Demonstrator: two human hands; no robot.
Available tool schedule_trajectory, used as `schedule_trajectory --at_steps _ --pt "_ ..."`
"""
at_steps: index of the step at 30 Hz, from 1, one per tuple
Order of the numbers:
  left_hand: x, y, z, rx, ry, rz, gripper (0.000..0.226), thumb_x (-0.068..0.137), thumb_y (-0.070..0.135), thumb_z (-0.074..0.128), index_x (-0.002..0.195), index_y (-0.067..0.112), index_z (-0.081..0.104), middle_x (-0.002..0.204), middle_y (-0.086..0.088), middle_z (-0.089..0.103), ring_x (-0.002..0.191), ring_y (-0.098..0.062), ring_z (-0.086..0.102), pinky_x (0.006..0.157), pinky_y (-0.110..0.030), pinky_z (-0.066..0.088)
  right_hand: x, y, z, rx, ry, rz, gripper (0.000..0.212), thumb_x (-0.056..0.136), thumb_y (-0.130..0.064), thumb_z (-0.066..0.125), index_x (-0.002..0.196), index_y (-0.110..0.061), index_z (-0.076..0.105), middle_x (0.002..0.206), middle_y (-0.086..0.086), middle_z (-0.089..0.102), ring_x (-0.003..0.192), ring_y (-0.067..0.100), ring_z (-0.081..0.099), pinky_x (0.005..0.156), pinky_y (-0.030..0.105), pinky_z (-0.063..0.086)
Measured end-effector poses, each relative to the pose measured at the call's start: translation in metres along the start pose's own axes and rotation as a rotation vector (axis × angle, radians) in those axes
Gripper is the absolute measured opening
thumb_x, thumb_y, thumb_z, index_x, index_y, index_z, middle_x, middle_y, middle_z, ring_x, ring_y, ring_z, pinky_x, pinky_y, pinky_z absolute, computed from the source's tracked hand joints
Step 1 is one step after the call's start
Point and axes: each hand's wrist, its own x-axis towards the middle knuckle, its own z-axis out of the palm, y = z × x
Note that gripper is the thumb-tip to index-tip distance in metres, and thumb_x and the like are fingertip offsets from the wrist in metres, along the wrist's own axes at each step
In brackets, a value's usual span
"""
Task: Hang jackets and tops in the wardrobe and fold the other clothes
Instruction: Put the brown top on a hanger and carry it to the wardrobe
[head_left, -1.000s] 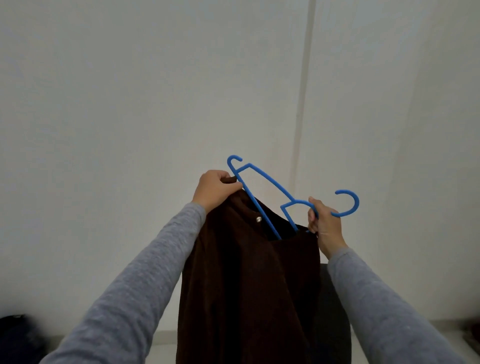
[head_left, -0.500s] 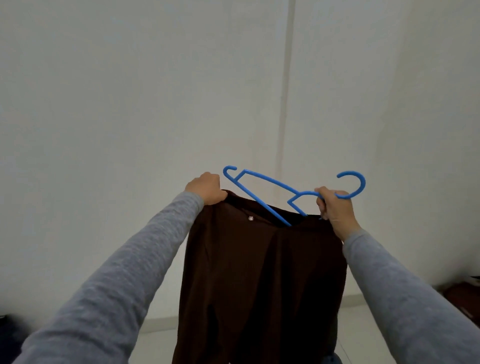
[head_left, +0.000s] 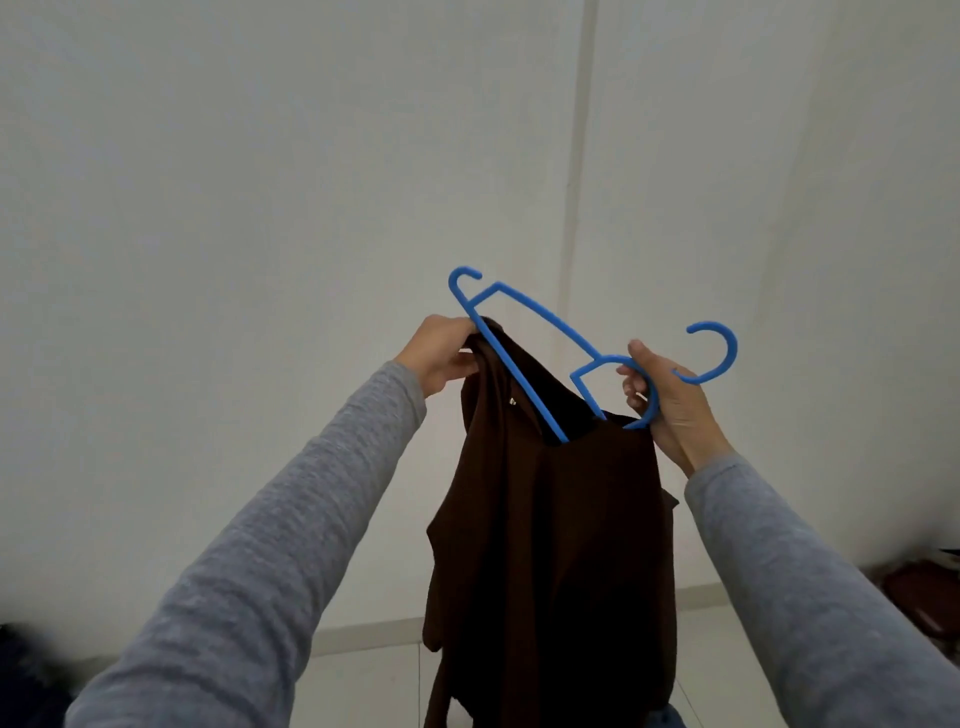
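A dark brown top (head_left: 556, 530) with a small pale button hangs in front of me, held up at chest height. A blue plastic hanger (head_left: 540, 319) sticks out of its neck opening, tilted, with its left arm raised and its hook (head_left: 714, 353) pointing right. My left hand (head_left: 441, 353) pinches the top's left shoulder fabric against the hanger's lower bar. My right hand (head_left: 670, 400) grips the hanger at its neck loop, just above the top's right shoulder.
A plain white wall (head_left: 260, 208) with a vertical seam fills the view. The pale tiled floor (head_left: 363, 680) shows below. A dark bundle (head_left: 21, 670) lies at the lower left and a reddish-brown object (head_left: 919, 597) at the lower right.
The top was stretched wide between both hands half a second ago; now the hands are closer, the fabric hangs bunched, and the hanger is tilted more steeply.
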Motion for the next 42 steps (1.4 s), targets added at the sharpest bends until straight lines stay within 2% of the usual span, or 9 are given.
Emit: schedule_trajectory --at_steps 8,13,17,21,24,29,33,37,42 --pt "0.003 0.036 0.012 -0.319 0.108 0.043 0.008 0.084 0.012 0.065 0.078 0.007 0.066 0.067 -0.006 0.054 0.066 -0.022 0.054 0.071 -0.036 0.053 -0.004 0.03 0.022 0.253 -0.018 0.065 0.077 0.032 -0.059 0.089 0.082 -0.005 0.065 0.051 -0.004 0.049 0.052 0.007 0.051 0.062 0.017 0.049" --pt "0.009 0.03 -0.006 -0.161 0.263 0.076 0.01 0.075 0.004 0.071 0.072 0.004 0.061 0.072 -0.011 0.056 0.067 -0.024 0.056 0.066 -0.034 0.053 -0.013 0.056 0.012 0.159 0.046 0.025 0.064 0.038 -0.064 0.084 0.07 -0.012 0.066 0.052 -0.004 0.051 0.058 0.009 0.051 0.077 0.025 0.047" --pt "0.012 0.013 -0.032 0.321 0.326 0.147 0.018 0.078 0.013 0.07 0.065 0.007 0.058 0.064 -0.004 0.05 0.058 -0.014 0.047 0.049 -0.021 0.041 -0.021 0.067 0.0 -0.022 0.084 0.002 0.039 0.064 -0.054 0.075 0.053 -0.019 0.063 0.056 -0.001 0.051 0.065 0.014 0.05 0.081 0.029 0.043" --pt "0.01 0.002 -0.047 0.748 0.291 0.213 0.007 0.075 0.01 0.069 0.073 0.004 0.068 0.067 -0.002 0.06 0.065 -0.017 0.058 0.059 -0.028 0.053 -0.025 0.069 -0.011 -0.149 0.055 -0.013 0.033 0.08 -0.031 0.067 0.059 -0.007 0.059 0.056 -0.001 0.055 0.064 0.008 0.056 0.079 0.028 0.043" --pt "0.006 -0.006 -0.052 0.888 0.231 0.182 0.005 0.069 0.006 0.069 0.074 0.004 0.07 0.074 -0.007 0.067 0.071 -0.023 0.067 0.068 -0.032 0.059 -0.029 0.071 -0.018 -0.275 -0.018 0.022 0.035 0.081 -0.03 0.07 0.051 -0.016 0.061 0.066 0.014 0.056 0.073 0.019 0.058 0.083 0.033 0.047" --pt "0.004 -0.01 -0.047 0.929 0.21 0.184 0.008 0.068 0.005 0.068 0.075 0.002 0.069 0.075 -0.007 0.067 0.07 -0.023 0.069 0.069 -0.034 0.06 -0.024 0.048 -0.003 -0.499 -0.133 0.006 0.033 0.082 -0.033 0.07 0.051 -0.022 0.067 0.062 0.012 0.055 0.072 0.023 0.058 0.077 0.022 0.043" --pt "0.0 -0.003 -0.028 0.989 0.039 0.202 0.006 0.069 0.01 0.068 0.074 0.006 0.068 0.073 -0.005 0.067 0.066 -0.019 0.068 0.07 -0.034 0.06 -0.011 0.017 0.015 -0.574 -0.231 -0.014 0.03 0.081 -0.036 0.07 0.07 -0.008 0.074 0.058 -0.002 0.063 0.071 0.006 0.064 0.08 0.022 0.044" --pt "-0.003 -0.008 -0.017 1.089 -0.046 0.259 0.006 0.069 0.02 0.07 0.072 0.015 0.068 0.07 0.004 0.065 0.07 -0.016 0.064 0.074 -0.034 0.058 -0.005 0.006 0.019 -0.545 -0.177 -0.03 0.048 0.082 -0.04 0.067 0.074 0.008 0.067 0.054 -0.006 0.063 0.064 0.005 0.06 0.071 0.025 0.042" --pt "-0.006 -0.032 -0.022 0.867 -0.128 0.269 0.032 0.075 0.048 0.072 0.088 0.018 0.067 0.09 0.004 0.062 0.086 -0.01 0.058 0.073 -0.02 0.046 -0.007 0.006 0.02 -0.524 -0.046 0.009 0.042 0.084 -0.044 0.064 0.064 -0.007 0.069 0.048 -0.001 0.049 0.051 0.012 0.043 0.055 0.024 0.038"
